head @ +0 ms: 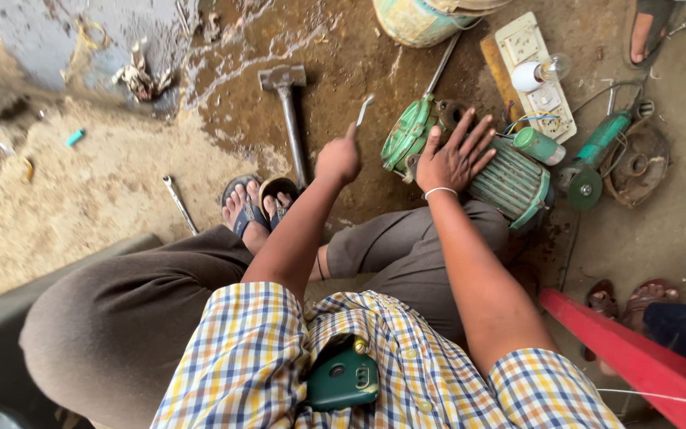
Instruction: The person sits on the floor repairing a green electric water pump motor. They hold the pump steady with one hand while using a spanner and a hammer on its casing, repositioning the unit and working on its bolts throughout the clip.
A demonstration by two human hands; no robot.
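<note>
Closest to my lens, a green phone sticks out of a checked shirt pocket, its lower half hidden by the cloth. Working left to right from there: a small turquoise tube lies on the sand, then a spanner beside two sandalled feet, and a hammer on the wet brown floor. My left hand is closed in a fist around a thin metal tool, whose kind I cannot make out. My right hand, fingers spread wide, presses flat on a green ribbed motor lying on its side just past my knee. Next come a pale bucket, cut off by the top edge, and a cream switchboard on a wooden strip with a bulb resting on it. A green grinder sits at the far right. Another person's feet show at the top right and lower right, partly behind a red bar.
</note>
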